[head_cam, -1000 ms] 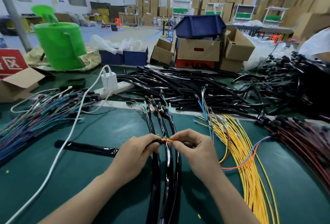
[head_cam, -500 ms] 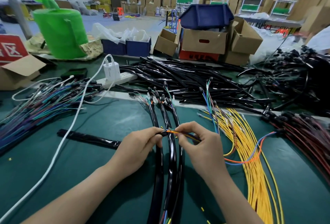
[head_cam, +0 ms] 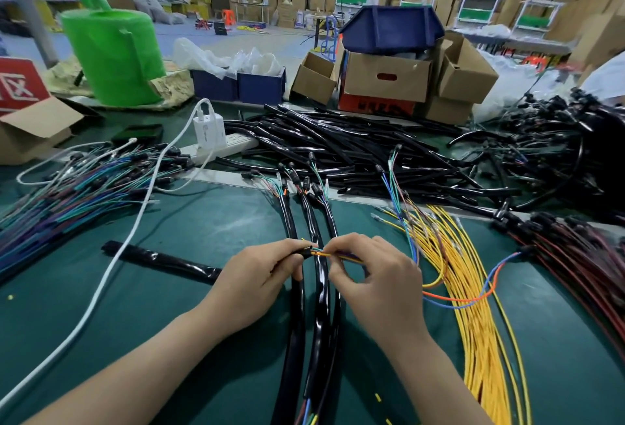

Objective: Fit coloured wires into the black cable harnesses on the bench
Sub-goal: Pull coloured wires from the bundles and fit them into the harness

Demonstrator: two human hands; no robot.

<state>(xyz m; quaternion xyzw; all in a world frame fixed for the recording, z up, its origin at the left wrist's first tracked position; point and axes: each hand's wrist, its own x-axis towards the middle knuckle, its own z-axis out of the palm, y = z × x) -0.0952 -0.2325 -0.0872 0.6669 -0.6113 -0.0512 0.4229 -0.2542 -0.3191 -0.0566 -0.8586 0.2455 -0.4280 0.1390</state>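
Three black cable harnesses [head_cam: 318, 302] lie side by side down the middle of the green bench, coloured wire ends poking from their far ends. My left hand [head_cam: 257, 279] grips the open end of a black sleeve [head_cam: 162, 260] that lies across to the left. My right hand [head_cam: 375, 279] pinches a small bunch of coloured wires [head_cam: 321, 253], orange and yellow among them, right at that sleeve's mouth. An orange and a blue wire [head_cam: 473, 297] trail from my right hand across the yellow wire bundle [head_cam: 473, 289].
A heap of black sleeves [head_cam: 355, 150] fills the back. Mixed coloured wires [head_cam: 67, 201] lie left, dark red wires [head_cam: 581, 255] right. A white charger cable [head_cam: 111, 262] crosses the bench from a power strip [head_cam: 220, 148]. Cardboard boxes [head_cam: 385, 81] and a green roll [head_cam: 111, 55] stand behind.
Both hands have stayed together at the sleeve's mouth; the bunch of wires between my fingers has shifted slightly and the view has tilted a little.
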